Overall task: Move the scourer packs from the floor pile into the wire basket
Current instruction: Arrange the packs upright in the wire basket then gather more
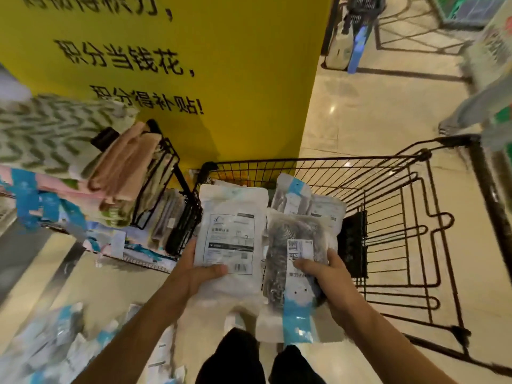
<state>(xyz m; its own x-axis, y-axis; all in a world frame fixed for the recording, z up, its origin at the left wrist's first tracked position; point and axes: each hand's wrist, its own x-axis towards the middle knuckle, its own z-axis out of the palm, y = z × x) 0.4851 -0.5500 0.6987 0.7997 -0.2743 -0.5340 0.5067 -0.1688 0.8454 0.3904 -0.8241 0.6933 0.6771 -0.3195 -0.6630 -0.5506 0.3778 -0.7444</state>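
While a tall yellow pillar (194, 65) with black lettering rises behind, the wire basket (401, 217) of a black trolley stands on the pale tiled floor (360, 112), with one scourer pack (293, 195) leaning up just behind the held ones. Left of it, a black wire rack (166, 173) holds folded cloths (124, 167). At lower left, the floor pile (55, 342) of packs lies blurred. Nearer, the left hand (194, 273) grips a white pack (230, 239), thumb curled across its printed face. Beside it, the right hand (329, 275) grips a dark scourer pack (293, 261), thumb pressed on its label, both held at the basket's near end.
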